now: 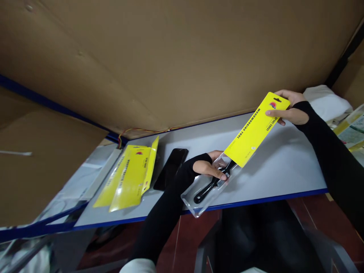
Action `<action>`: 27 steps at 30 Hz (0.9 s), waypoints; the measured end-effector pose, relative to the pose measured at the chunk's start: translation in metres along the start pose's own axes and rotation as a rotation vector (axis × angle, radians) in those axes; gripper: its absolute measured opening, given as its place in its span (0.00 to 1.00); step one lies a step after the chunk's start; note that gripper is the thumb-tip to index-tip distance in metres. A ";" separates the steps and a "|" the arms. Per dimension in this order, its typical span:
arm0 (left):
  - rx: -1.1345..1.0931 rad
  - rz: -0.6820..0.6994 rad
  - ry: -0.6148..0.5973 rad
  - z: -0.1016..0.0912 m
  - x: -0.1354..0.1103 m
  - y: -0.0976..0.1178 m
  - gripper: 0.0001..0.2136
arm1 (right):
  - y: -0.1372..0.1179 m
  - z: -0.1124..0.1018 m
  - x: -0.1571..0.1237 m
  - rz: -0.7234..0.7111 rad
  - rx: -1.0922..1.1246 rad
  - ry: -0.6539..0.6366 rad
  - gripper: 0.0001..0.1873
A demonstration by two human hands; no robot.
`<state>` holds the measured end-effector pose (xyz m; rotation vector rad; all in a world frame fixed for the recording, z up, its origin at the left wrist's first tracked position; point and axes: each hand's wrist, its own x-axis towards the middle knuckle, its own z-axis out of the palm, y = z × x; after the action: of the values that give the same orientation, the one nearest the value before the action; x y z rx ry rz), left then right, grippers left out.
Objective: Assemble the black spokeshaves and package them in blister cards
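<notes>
A black spokeshave (207,190) lies in a clear plastic blister pack (191,201). My left hand (211,167) grips the pack near the tool's middle, thumb pressed over it. A yellow printed card (253,131) reading "SPOKE SHAVE" and "WOODWORKING TOOL" covers the pack's upper part. My right hand (284,108) pinches the card's top end, beside the hang hole, thumb on the printed face. The card overlaps the tool's far half and hides it; whether the card is inside the plastic there I cannot tell. The whole pack is held tilted above the table.
More yellow cards (131,178) lie overlapped on the left of the grey table (290,167), one folded upright. Between them and my left forearm lies a black phone (171,168). A cardboard wall (182,60) stands behind; a white bag (324,102) sits at far right.
</notes>
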<state>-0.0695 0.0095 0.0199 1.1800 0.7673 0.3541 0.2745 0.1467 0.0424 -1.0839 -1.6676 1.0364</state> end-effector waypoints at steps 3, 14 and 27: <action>-0.005 0.007 0.012 0.000 -0.003 0.003 0.31 | 0.004 -0.012 0.005 -0.016 0.035 0.043 0.34; 0.005 0.043 -0.007 0.001 -0.007 0.003 0.29 | -0.005 -0.032 0.004 -0.001 0.078 0.199 0.38; 0.073 -0.053 -0.126 -0.017 -0.002 0.003 0.28 | -0.007 -0.038 0.002 -0.036 0.043 0.237 0.35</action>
<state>-0.0820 0.0211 0.0206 1.2359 0.7046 0.2075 0.3083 0.1531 0.0602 -1.0990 -1.4635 0.8798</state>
